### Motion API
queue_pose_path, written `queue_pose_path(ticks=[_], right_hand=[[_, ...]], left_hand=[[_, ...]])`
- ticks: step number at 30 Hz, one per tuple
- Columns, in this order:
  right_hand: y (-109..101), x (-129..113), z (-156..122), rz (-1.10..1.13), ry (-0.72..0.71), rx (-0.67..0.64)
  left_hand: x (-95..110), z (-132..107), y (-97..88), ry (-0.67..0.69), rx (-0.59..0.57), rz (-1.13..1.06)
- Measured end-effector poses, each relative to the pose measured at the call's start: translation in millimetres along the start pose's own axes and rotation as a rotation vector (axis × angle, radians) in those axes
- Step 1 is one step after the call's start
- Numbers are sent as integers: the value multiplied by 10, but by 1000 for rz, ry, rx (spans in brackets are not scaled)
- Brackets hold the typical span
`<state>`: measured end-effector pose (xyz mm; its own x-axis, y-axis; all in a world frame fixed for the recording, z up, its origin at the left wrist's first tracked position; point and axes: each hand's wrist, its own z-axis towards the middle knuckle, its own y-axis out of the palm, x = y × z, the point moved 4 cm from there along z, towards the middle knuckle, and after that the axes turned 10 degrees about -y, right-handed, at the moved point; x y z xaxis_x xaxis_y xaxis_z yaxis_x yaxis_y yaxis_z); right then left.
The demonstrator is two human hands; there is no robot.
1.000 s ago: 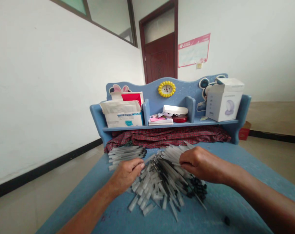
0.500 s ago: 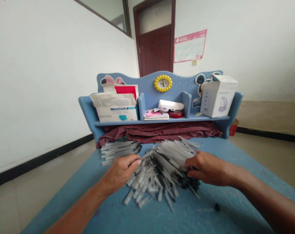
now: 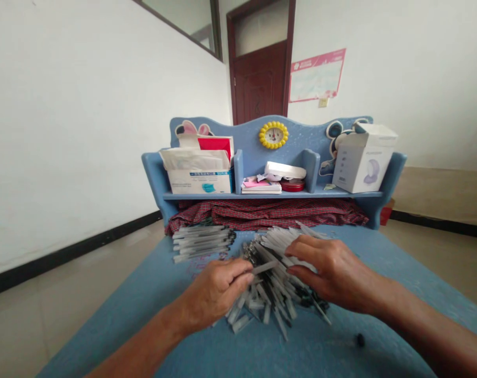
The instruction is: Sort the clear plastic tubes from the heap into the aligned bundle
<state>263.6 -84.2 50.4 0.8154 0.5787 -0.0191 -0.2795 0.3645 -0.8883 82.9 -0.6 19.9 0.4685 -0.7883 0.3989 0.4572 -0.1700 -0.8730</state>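
My left hand (image 3: 218, 294) is closed on a translucent pen barrel (image 3: 265, 268), which points to the right over the loose pile. My right hand (image 3: 325, 268) hovers above the pile's right side, thumb and fingers apart, with nothing visible between them. Under and between both hands spreads a heap of frosted pen parts (image 3: 283, 302): caps in front, long barrels (image 3: 279, 236) behind, thin dark refills among them. Small black pieces (image 3: 307, 296) lie partly hidden below my right hand. To the left, assembled-looking pens (image 3: 202, 242) with dark ends lie in a row.
A single black piece (image 3: 360, 340) lies at the table's right front. Behind the blue table (image 3: 144, 315) stands a shelf holding a mask box (image 3: 199, 176), papers, a red tin (image 3: 292, 185) and a white box (image 3: 364, 160). Checked cloth (image 3: 262, 214) is bunched beneath the shelf.
My left hand has moved right with the barrel, toward my right hand. My right hand has opened its fingers and shifted slightly. The view has turned a little to the left.
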Motion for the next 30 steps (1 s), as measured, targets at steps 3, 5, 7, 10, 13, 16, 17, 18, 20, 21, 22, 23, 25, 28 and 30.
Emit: queue_pose_path(ticks=[3,5,7,10,13,16,17,18,20,21,22,23,25,28,30], right_hand=[[92,-207,159,-93,-149,-57],[164,-278,245,-140,-206,-115],[202,-283,295,-154,-225,-166],[172,-169,292,-137,-140,-196],[118,-23,220,-83,-25,-205],[115,37,152,-33,17,-230],[119,35,141,-24,21,-237],[124,24,135,-13,20,-243],[128,-20,139,9,5,-249],[125,-47,144,17,-7,-249],[121,-73,148,20,-18,-246],[115,-96,150,19,-30,-241],[106,-135,135,23,-59,-237],[86,-186,59,50,-123,-252],[42,-226,-19,39,-163,-254]], left_hand=[[113,-47,31,65,-14,-16],[150,-65,26,76,-18,-25],[146,-71,-6,74,-24,-25],[60,-63,-97,48,-23,-15],[-55,-49,-191,6,19,-7],[-91,-45,-204,4,11,16],[-80,-46,-191,11,-6,23],[-63,-47,-175,13,-25,26],[-22,-49,-148,5,-57,22],[-6,-51,-139,-9,-75,12],[6,-54,-131,-29,-102,-4],[11,-57,-122,-56,-139,-27],[11,-70,-102,-124,-249,-100],[49,-109,-72,-212,-439,-221],[137,-132,-71,-227,-513,-255]])
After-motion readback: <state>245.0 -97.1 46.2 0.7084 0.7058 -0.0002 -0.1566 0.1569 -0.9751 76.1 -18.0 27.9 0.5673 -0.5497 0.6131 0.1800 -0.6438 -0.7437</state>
